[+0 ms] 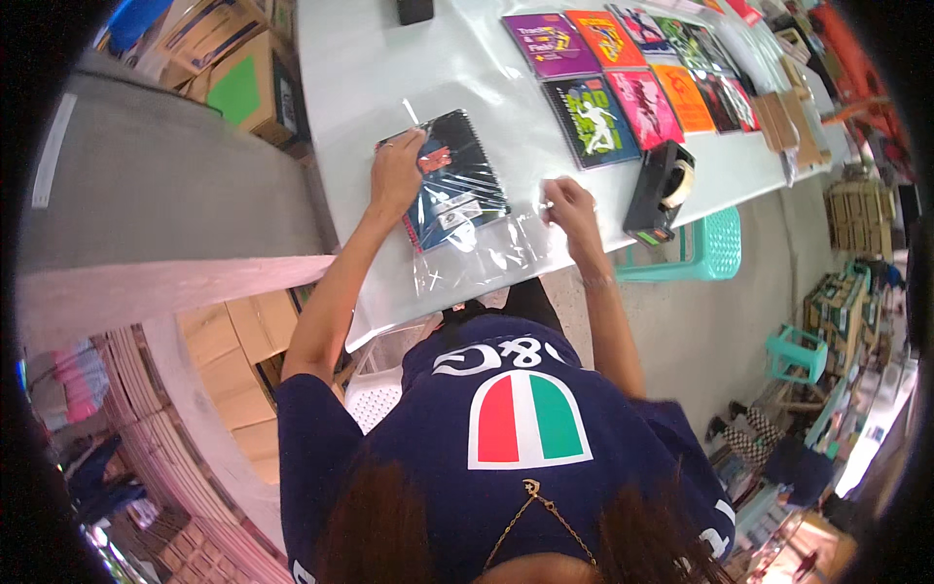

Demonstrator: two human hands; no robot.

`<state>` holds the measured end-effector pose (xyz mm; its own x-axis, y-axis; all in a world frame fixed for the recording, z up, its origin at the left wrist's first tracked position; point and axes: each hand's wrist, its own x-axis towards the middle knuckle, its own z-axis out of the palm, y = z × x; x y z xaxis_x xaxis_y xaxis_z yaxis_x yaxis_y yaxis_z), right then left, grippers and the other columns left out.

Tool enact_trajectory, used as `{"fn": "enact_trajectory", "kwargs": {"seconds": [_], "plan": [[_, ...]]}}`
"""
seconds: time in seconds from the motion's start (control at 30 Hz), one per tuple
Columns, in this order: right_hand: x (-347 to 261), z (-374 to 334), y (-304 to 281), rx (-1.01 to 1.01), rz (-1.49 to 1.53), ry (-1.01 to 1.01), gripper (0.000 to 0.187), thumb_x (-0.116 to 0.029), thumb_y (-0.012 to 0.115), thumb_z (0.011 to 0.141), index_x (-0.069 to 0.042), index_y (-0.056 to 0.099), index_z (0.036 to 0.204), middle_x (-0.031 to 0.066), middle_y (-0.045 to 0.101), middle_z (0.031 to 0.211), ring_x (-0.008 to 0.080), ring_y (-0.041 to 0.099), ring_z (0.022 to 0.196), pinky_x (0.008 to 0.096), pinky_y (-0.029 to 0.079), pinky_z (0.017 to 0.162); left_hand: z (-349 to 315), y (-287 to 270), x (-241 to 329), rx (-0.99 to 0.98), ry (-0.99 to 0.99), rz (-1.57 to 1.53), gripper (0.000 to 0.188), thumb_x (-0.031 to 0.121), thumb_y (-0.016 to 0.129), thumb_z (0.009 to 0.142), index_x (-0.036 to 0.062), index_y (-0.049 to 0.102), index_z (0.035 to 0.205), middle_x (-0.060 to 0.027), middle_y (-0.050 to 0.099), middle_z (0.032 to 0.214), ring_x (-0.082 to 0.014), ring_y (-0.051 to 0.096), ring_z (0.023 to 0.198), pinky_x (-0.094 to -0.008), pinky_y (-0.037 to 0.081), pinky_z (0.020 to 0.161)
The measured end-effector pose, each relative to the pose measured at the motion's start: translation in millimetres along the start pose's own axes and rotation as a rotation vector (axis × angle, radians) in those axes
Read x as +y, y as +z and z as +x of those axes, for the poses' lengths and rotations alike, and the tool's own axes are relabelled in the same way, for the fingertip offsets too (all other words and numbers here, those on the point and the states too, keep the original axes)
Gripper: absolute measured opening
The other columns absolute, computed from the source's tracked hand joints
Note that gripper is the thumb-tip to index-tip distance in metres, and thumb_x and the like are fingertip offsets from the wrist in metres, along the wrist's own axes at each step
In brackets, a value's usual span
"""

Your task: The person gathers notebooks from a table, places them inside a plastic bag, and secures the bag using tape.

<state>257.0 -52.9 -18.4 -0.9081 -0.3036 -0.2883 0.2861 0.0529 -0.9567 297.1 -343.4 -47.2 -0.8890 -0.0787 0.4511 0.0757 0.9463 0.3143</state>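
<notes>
A dark spiral notebook point(449, 178) lies tilted on the white table, inside or under a clear plastic sleeve point(467, 263) whose loose, wrinkled end spreads toward the table's near edge. My left hand point(397, 177) is on the notebook's left side, its bent fingers holding the cover and plastic near the upper corner. To the right of the notebook, my right hand point(572, 211) hovers apart from it with fingers curled in a pinch. A small pale bit shows at those fingertips, too blurred to name. A black tape dispenser point(657, 195) with a tape roll stands farther right.
Several colourful notebooks point(598, 122) lie in rows at the table's far right, beside a piece of cardboard point(790, 131). A small black object point(415, 10) sits at the far edge. A green plastic stool point(715, 243) stands by the table; a grey partition point(165, 185) borders its left.
</notes>
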Motion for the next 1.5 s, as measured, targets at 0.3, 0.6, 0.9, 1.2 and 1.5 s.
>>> {"fn": "enact_trajectory", "kwargs": {"seconds": [0.3, 0.6, 0.9, 1.2, 1.5], "plan": [[-29.4, 120.8, 131.9, -0.352, -0.332, -0.094, 0.024, -0.019, 0.069, 0.080, 0.004, 0.067, 0.075, 0.0067, 0.063, 0.063, 0.0099, 0.057, 0.051, 0.0225, 0.044, 0.044, -16.5, 1.3, 22.9, -0.008, -0.209, 0.095, 0.049, -0.001, 0.052, 0.074, 0.0101, 0.059, 0.121, -0.0035, 0.053, 0.121, -0.0251, 0.043, 0.120, -0.0465, 0.028, 0.099], [-15.8, 181.5, 124.7, -0.436, -0.984, -0.121, 0.034, -0.031, 0.071, 0.074, -0.006, 0.065, 0.052, 0.0072, 0.061, 0.050, 0.0148, 0.061, 0.047, 0.0273, 0.049, 0.045, 6.5, 4.4, 40.8, 0.046, -0.295, 0.124, 0.029, 0.015, 0.049, 0.087, 0.0119, 0.065, 0.111, -0.0077, 0.060, 0.111, -0.0260, 0.052, 0.110, -0.0489, 0.031, 0.094], [-34.3, 78.6, 87.8, -0.294, -1.151, -0.461, 0.042, -0.047, 0.071, 0.075, -0.006, 0.066, 0.082, 0.0140, 0.066, 0.085, 0.0310, 0.064, 0.080, 0.0417, 0.046, 0.063, -40.9, -25.3, -65.3, -0.088, -0.765, -0.214, 0.067, 0.059, 0.045, 0.087, 0.0087, 0.051, 0.131, -0.0197, 0.041, 0.135, -0.0361, 0.037, 0.127, -0.0553, 0.025, 0.104], [35.8, -56.5, 3.5, -0.375, -0.844, -0.750, 0.049, -0.014, 0.071, 0.074, -0.007, 0.052, 0.118, 0.0162, 0.051, 0.110, 0.0322, 0.049, 0.105, 0.0414, 0.041, 0.085, -152.7, -69.7, 149.8, -0.019, -0.615, -0.554, 0.064, 0.016, 0.066, 0.072, 0.0167, 0.049, 0.134, -0.0160, 0.047, 0.125, -0.0292, 0.050, 0.113, -0.0377, 0.044, 0.090], [45.5, -41.6, -69.2, -0.466, -0.908, -0.746, 0.037, 0.006, 0.052, 0.078, -0.005, 0.054, 0.113, 0.0176, 0.055, 0.103, 0.0367, 0.056, 0.094, 0.0421, 0.048, 0.080, -237.9, -45.1, 166.8, 0.013, -0.662, -0.445, 0.044, -0.004, 0.053, 0.078, 0.0117, 0.060, 0.118, -0.0160, 0.054, 0.100, -0.0337, 0.057, 0.085, -0.0364, 0.048, 0.073]]}}
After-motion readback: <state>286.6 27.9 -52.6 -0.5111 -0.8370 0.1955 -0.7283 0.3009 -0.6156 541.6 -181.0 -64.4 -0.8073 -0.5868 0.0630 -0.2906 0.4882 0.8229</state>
